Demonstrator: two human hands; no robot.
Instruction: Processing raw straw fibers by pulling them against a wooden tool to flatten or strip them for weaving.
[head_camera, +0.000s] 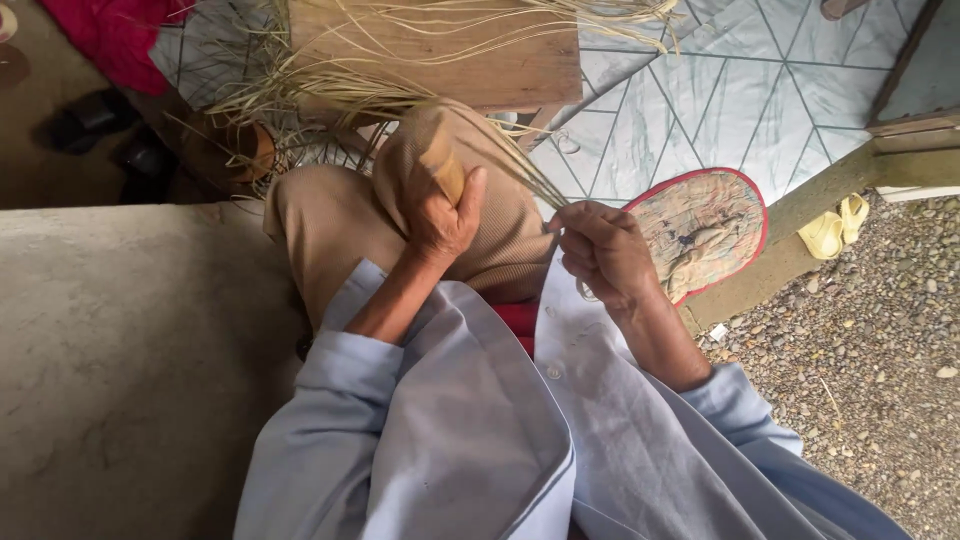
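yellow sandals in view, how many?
2. Both yellow sandals lie together at the right, on the gravel's edge beside the concrete step, beyond the right hand. Others may be out of frame.

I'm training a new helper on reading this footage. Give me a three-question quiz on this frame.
1. True or false: the left hand holds a wooden handle.
2. What does the right hand pinch?
A) straw strips
B) a sandal
C) a stone
3. Fill in: right of the right hand lies a red-edged ____.

Key: 1 true; 2 A; 3 fan.
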